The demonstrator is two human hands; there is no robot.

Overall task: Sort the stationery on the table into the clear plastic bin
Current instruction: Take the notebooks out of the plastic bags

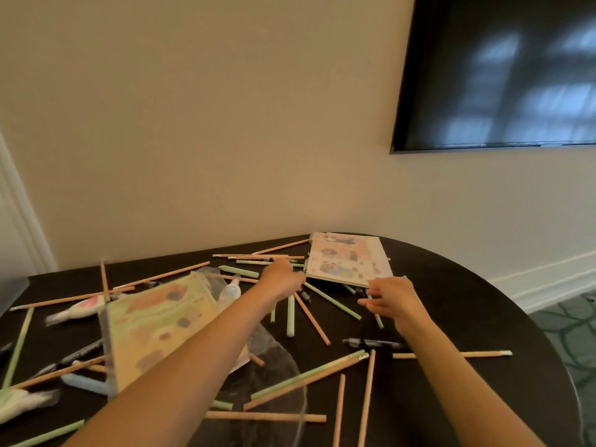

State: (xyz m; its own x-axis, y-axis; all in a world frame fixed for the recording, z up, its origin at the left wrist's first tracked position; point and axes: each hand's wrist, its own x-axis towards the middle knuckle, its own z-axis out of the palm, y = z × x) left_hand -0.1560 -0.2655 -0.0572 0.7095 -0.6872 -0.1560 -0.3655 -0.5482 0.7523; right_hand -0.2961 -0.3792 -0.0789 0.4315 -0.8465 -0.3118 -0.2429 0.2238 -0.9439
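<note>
1. Nearest: wooden pencils (267, 417) and green pencils (290, 317) strewn across the dark bench (467, 317), some crossing a faint curved transparent edge, probably the clear plastic bin (303, 398); too hazy to be certain.
2. Just beyond, left: a spiral notebook (154, 324), tilted and blurred, seemingly leaning in or against that plastic. To the right, a black pen (371, 343).
3. Midway: left hand (280, 279) with fingers curved downward beside the far notebook's spiral edge; cannot tell whether gripping anything. Right hand (390, 295) spread and loose, holding nothing, at its near corner.
4. Farthest: the far notebook (345, 259), flat over pencils near the bench's back edge.
5. Likely step: reaching for that notebook, with most stationery unsorted. Next: pinch both edges, lift clear of the pencils, carry back to the bin.
</note>
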